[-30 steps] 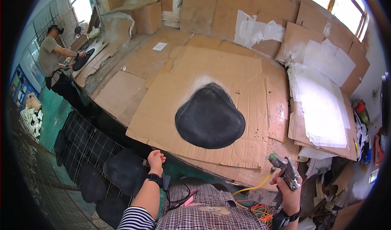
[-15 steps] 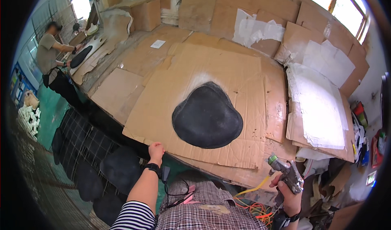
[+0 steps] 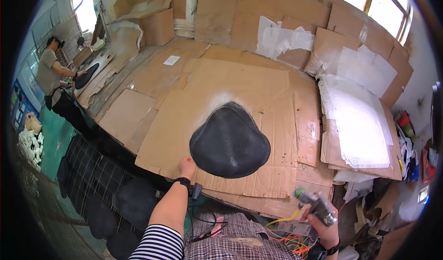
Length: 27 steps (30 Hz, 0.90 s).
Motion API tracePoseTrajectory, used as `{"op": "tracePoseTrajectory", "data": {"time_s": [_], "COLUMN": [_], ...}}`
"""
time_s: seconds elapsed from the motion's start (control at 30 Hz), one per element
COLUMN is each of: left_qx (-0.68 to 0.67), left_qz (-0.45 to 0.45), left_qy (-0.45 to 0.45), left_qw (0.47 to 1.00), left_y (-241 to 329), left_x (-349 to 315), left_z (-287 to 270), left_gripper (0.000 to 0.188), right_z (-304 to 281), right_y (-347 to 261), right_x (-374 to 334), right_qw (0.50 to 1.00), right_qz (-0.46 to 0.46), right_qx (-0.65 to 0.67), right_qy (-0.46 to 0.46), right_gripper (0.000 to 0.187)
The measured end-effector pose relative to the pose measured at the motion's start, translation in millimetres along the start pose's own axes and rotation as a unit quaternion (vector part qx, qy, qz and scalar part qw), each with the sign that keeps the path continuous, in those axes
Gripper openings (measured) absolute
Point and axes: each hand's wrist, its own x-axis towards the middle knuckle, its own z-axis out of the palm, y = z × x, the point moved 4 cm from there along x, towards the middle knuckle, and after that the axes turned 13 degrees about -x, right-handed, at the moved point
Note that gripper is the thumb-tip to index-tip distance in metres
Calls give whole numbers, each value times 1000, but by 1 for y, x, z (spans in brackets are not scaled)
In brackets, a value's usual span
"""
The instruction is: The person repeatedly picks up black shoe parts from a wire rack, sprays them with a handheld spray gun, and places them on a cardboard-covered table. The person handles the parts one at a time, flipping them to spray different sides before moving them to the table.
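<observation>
Left hand (image 3: 187, 167) has moved forward over the cardboard sheet (image 3: 184, 112), up beside the dark pad's (image 3: 230, 144) left edge.
Its fingers look curled inward; whether they grip or touch the pad, I cannot tell. Lying on the creased tan sheet, the pad is a rounded triangle, broad and softly lobed at the near side, narrowing toward the far end, its matt charcoal surface faintly scuffed paler. Whitish haze (image 3: 221, 98) dusts the cardboard just beyond that tip. Near right, the right hand (image 3: 326, 228) wraps around a metal spray gun (image 3: 321, 209) with a green front.
</observation>
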Motion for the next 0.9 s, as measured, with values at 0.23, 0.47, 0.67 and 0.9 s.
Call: {"op": "tracePoseTrajectory", "data": {"time_s": [0.23, 0.47, 0.67, 0.9], "left_qx": [67, 95, 17, -254], "left_qz": [-57, -75, -63, -93], "left_qy": [-14, 11, 42, 42], "left_qw": [996, 993, 997, 962], "left_y": [74, 83, 94, 94], "left_x": [-19, -20, -22, -23], "left_z": [6, 13, 7, 12], "left_gripper": [37, 15, 6, 3], "right_z": [-23, -15, -18, -38], "right_y": [32, 24, 19, 28], "right_x": [-37, -45, -30, -50], "right_qw": [998, 998, 988, 995], "right_qz": [44, 56, 60, 62], "right_qx": [-37, 3, 25, -43], "right_qy": [24, 0, 142, 62], "right_gripper": [45, 44, 46, 52]}}
